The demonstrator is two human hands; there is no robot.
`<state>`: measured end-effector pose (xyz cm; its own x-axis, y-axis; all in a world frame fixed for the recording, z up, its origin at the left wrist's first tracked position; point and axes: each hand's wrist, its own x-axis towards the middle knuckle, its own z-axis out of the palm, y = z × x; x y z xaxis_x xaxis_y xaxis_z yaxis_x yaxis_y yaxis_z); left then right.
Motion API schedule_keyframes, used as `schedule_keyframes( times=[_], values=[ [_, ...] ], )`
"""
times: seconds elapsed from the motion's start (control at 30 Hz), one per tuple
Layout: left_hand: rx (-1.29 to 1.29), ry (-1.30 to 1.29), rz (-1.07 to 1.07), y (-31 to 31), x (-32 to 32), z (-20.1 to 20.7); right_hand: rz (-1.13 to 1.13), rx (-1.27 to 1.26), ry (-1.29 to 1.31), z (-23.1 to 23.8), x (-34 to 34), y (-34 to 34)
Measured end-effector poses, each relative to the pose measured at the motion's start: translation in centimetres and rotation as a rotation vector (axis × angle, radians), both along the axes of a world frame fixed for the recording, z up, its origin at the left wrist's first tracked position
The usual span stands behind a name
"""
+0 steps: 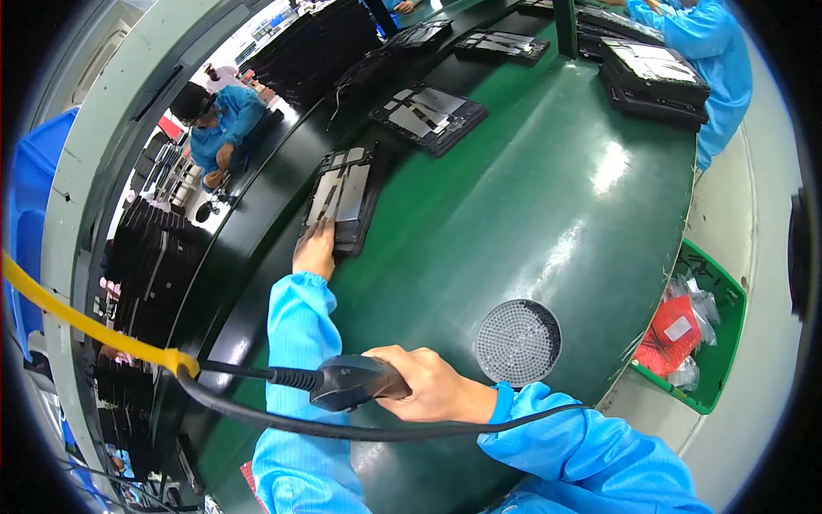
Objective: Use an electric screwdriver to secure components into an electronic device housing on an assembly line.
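Observation:
My left hand (315, 251) reaches forward and grips the near end of an opened tablet-like device (349, 193), its fingers over the edge. The device has a black frame with silver plates inside and lies at a slant on the green table. My right hand (424, 385) is closed around a black electric screwdriver (355, 382), held crosswise above my left forearm. A cable leaves its left end and joins a yellow cord (94, 330). The tool's working tip is hidden. Beyond my left hand sits another opened device (429, 118) of the same kind.
A round grey perforated dish (518, 341) with small dark bits stands right of my right hand. A green bin (723, 343) holds red and clear plastic packaging. Several devices are stacked (655, 77) at the far right, beside a co-worker's blue sleeve (685, 34). Another co-worker (224, 128) sits across.

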<state>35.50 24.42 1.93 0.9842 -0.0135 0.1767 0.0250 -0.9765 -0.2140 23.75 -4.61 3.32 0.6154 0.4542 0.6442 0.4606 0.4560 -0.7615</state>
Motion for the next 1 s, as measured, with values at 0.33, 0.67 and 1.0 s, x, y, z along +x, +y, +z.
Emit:
schedule_keyframes(
  times=[0.33,0.67,1.0],
  values=[
    [0.028,-0.345,-0.156,-5.0,-14.8,4.7,-0.039,-0.092,0.04,0.0,-0.8,-0.9],
    [-0.154,-0.144,-0.022,-21.7,-32.6,3.5,-0.142,-0.155,0.098,5.3,1.2,-4.8],
    [-0.844,-0.505,-0.056,-19.6,-33.2,-0.8,-0.174,0.054,0.265,3.0,4.4,-9.8]
  ],
)
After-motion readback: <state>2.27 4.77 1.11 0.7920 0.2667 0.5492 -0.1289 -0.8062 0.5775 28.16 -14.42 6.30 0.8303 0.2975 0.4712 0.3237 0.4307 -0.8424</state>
